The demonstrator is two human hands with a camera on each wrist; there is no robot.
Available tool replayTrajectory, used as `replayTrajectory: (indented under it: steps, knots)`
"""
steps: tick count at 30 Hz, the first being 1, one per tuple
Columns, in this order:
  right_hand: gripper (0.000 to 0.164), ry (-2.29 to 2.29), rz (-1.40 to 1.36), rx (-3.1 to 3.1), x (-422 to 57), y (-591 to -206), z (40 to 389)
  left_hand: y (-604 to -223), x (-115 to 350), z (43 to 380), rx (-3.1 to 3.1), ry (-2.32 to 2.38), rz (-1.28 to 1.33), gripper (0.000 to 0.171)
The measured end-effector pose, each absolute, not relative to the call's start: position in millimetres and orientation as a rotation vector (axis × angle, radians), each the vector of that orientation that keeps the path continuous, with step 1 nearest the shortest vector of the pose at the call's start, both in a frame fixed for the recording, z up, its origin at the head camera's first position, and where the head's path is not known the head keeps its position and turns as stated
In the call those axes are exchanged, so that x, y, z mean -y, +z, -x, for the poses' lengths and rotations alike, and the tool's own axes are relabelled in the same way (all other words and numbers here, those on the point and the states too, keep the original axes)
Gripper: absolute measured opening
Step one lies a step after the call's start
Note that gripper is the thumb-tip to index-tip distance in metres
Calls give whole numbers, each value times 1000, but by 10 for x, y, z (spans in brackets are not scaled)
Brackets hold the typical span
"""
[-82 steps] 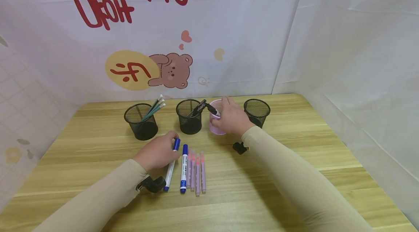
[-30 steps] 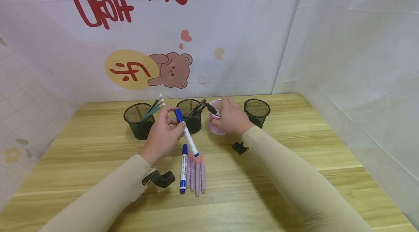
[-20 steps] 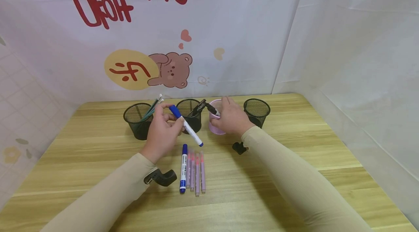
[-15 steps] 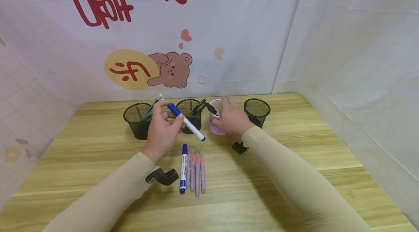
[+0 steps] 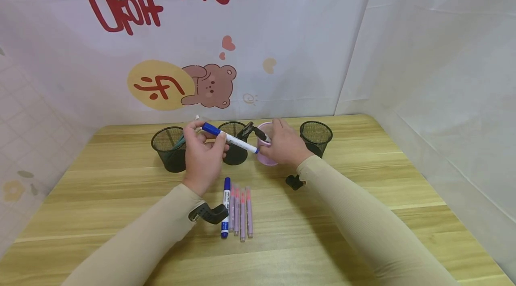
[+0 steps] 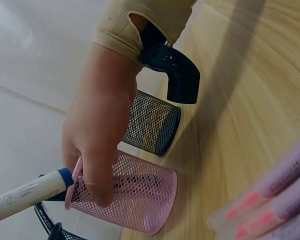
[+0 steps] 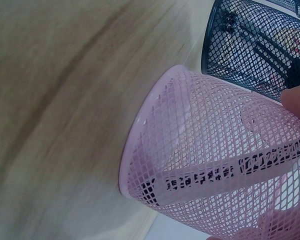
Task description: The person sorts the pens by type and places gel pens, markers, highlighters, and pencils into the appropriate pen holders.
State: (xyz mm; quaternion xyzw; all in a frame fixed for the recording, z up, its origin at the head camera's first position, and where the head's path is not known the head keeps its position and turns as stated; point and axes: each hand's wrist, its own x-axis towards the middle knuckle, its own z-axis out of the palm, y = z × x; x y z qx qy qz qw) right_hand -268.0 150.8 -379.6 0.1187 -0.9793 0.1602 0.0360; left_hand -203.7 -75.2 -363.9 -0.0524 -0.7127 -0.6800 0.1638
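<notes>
My left hand (image 5: 203, 158) pinches a blue-capped white marker (image 5: 239, 142) between thumb and fingers. The marker slants down to the right, its blue tail end right at the near side of a pink mesh pen cup (image 5: 264, 157). Around that cup's rim and wall, my right hand (image 5: 288, 145) keeps a grip, the thumb outside in the left wrist view. The cup stands on the table and contains a black-capped marker (image 5: 262, 134), whose printed barrel (image 7: 205, 177) shows through the mesh in the right wrist view.
A black mesh cup (image 5: 173, 160) with pencils stands left; another (image 5: 235, 157) holds a black-handled item. A third black cup (image 5: 316, 136) is right of the right hand. Another blue-capped marker (image 5: 227, 194) and several pink-purple pens (image 5: 243, 221) lie in front.
My left hand has lifted the blue-capped marker off the table, tilted it toward level and carried it right, to the pink cup. The right hand has stayed on the cup.
</notes>
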Motion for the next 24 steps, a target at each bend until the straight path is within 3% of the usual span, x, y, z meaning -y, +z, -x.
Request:
replayTrajectory:
  steps: [7, 16, 24]
  knots:
    - [86, 493, -362, 3012, -1503, -3779, 2675, -3646, 648, 2097, 1916, -1962, 159, 52]
    - [71, 487, -377, 2991, -1501, -3791, 2673, -3637, 527, 2143, 1876, -1925, 142, 49]
    - [73, 483, -392, 2993, -1509, -3790, 2674, -3634, 444, 2174, 1883, -1884, 172, 47]
